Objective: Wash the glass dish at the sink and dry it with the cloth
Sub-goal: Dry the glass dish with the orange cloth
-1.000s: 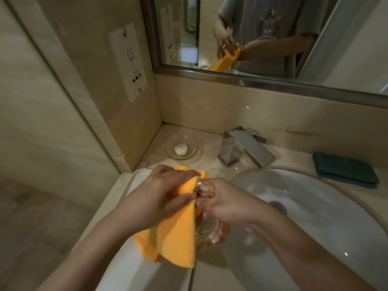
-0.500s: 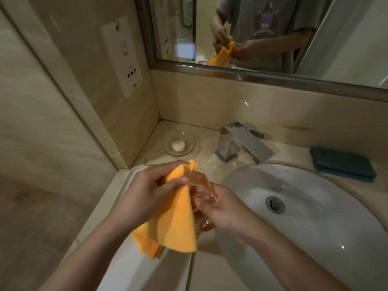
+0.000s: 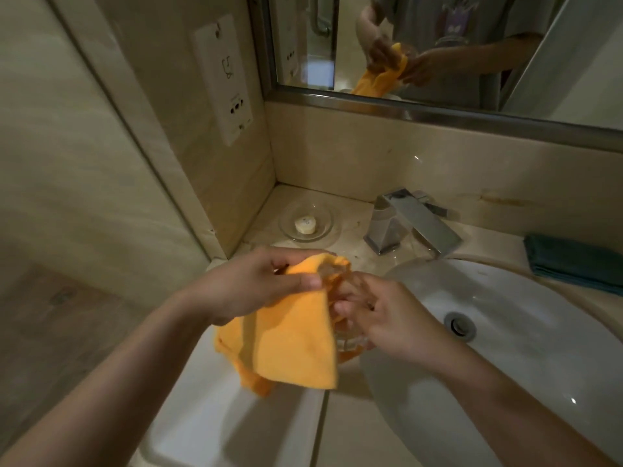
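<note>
Nearest the camera, both forearms reach in over the white ledge (image 3: 215, 416) beside the sink (image 3: 505, 365). The left hand (image 3: 256, 284) pinches the orange cloth (image 3: 293, 342) w/ thumb and fingers closed on its top edge; the rest hangs loose in soft folds. The right hand (image 3: 387, 318) has fingers curled tight around the glass dish (image 3: 340, 298), which sits upright-ish between the two hands, just above the basin's left rim, partly wrapped by the cloth.

Risk, as a judgement: clear glass, probably wet and slick, held over hard ceramic and stone. If the cloth drags or the grip loosens, the dish could slip and chip or break. The hanging corner could also catch.

Cloth looks matte, fuzzy, microfibre-like; dish is transparent, faceted, hard to outline. Basin is glossy, oval, w/ metal drain (image 3: 460, 325). Further back: angular chrome faucet (image 3: 408, 224), round glass soap dish (image 3: 310, 222) w/ small soap, folded teal towel (image 3: 573, 264), polished beige stone, mirror (image 3: 438, 45).
</note>
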### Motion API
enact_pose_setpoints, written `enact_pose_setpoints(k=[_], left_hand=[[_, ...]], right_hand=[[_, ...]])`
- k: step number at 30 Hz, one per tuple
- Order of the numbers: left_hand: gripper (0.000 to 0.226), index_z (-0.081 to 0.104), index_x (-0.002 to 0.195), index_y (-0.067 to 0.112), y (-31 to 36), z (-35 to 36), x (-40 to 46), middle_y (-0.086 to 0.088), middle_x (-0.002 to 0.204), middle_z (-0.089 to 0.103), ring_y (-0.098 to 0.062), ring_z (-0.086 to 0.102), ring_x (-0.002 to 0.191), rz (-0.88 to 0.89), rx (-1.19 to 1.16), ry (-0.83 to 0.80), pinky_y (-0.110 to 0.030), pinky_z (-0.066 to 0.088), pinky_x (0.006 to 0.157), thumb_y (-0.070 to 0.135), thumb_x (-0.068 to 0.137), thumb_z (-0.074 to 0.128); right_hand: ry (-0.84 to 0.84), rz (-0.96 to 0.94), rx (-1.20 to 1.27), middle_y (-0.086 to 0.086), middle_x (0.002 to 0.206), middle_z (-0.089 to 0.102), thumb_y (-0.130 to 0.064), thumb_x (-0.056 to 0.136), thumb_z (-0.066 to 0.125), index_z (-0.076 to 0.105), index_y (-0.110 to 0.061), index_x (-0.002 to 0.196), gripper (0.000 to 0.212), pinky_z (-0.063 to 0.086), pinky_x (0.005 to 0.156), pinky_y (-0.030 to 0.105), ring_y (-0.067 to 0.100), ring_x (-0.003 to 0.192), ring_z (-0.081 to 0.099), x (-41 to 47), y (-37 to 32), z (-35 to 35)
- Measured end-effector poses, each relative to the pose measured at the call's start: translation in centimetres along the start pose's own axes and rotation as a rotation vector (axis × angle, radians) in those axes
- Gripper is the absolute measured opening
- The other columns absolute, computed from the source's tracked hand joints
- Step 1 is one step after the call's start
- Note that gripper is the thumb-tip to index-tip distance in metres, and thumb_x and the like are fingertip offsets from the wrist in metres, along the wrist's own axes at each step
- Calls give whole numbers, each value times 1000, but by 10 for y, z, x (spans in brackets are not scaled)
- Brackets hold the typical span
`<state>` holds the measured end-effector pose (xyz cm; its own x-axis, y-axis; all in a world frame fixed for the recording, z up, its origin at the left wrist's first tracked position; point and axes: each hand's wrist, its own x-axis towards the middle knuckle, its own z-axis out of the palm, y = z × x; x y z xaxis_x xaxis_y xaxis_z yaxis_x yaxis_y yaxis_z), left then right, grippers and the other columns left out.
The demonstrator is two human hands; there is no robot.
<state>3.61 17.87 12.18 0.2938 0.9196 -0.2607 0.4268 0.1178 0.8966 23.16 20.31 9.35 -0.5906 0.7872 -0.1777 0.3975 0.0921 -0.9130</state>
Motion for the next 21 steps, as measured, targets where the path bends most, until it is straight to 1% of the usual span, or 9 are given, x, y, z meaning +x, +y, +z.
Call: enact_pose_setpoints(k=[1, 3, 5, 8, 12, 15, 17, 19, 21], left_hand=[[34, 61, 105, 55, -1, -1, 0, 13, 107, 70, -9, 66, 99, -6, -28, 16, -36, 53, 91, 50, 72, 67], [37, 58, 108, 57, -1, -2, 1, 13, 108, 69, -9, 65, 100, -28, -37, 43, -37, 52, 92, 51, 73, 69], [43, 52, 114, 57, 2, -3, 2, 15, 110, 66, -8, 64, 101, -48, -9, 44, -39, 52, 93, 46, 74, 64], [46, 46, 122, 53, 8, -2, 1, 16, 113, 64, -6, 63, 102, -37, 46, 18, -37, 52, 92, 32, 84, 61], [38, 52, 114, 51, 14, -2, -3, 16, 110, 67, -1, 64, 98, 29, 105, 42, -31, 53, 90, 25, 86, 60], [37, 61, 112, 37, 16, -8, -6, 4, 107, 72, -9, 68, 95, 38, -9, -27, -27, 56, 84, 26, 78, 64], [39, 63, 114, 27, 15, -13, -8, -2, 105, 73, -15, 69, 94, 23, -120, -105, -25, 56, 77, 14, 78, 67], [44, 64, 114, 24, 13, -16, -8, -4, 101, 74, -19, 70, 93, 2, -208, -178, -26, 56, 74, 1, 76, 64], [47, 66, 111, 25, 10, -17, -6, -5, 99, 74, -20, 70, 90, -2, -276, -205, -27, 57, 71, -2, 73, 61]], right_hand=[[18, 16, 74, -8, 84, 66, -16, 89, 56, 59, -28, 89, 12, 52, 58, 16, -2, 74, 65, -1, -2, 1], [68, 44, 202, -7, 80, 66, -16, 89, 56, 59, -28, 84, 12, 50, 50, 17, 4, 70, 65, -1, -3, 2], [94, 61, 258, -4, 81, 67, -17, 89, 56, 60, -27, 84, 12, 53, 52, 22, 12, 74, 67, -1, -5, 3], [100, 70, 298, -5, 78, 69, -17, 89, 55, 62, -28, 80, 15, 52, 53, 25, 10, 72, 68, -2, -6, 6], [99, 34, 238, -4, 81, 69, -17, 89, 56, 61, -28, 80, 15, 53, 55, 24, 10, 76, 69, -4, -7, 6], [80, -18, 139, 0, 82, 70, -16, 88, 58, 61, -28, 79, 15, 58, 63, 31, 14, 77, 70, -6, -9, 3], [58, -75, 83, -1, 80, 72, -15, 86, 60, 61, -30, 78, 17, 58, 68, 34, 11, 73, 71, -9, -12, 0], [38, -111, 54, -6, 77, 72, -15, 85, 61, 61, -32, 76, 20, 58, 68, 30, 8, 70, 71, -10, -15, -2], [26, -128, 37, -13, 72, 71, -15, 86, 60, 60, -34, 76, 21, 57, 66, 23, 4, 70, 71, -10, -16, -4]])
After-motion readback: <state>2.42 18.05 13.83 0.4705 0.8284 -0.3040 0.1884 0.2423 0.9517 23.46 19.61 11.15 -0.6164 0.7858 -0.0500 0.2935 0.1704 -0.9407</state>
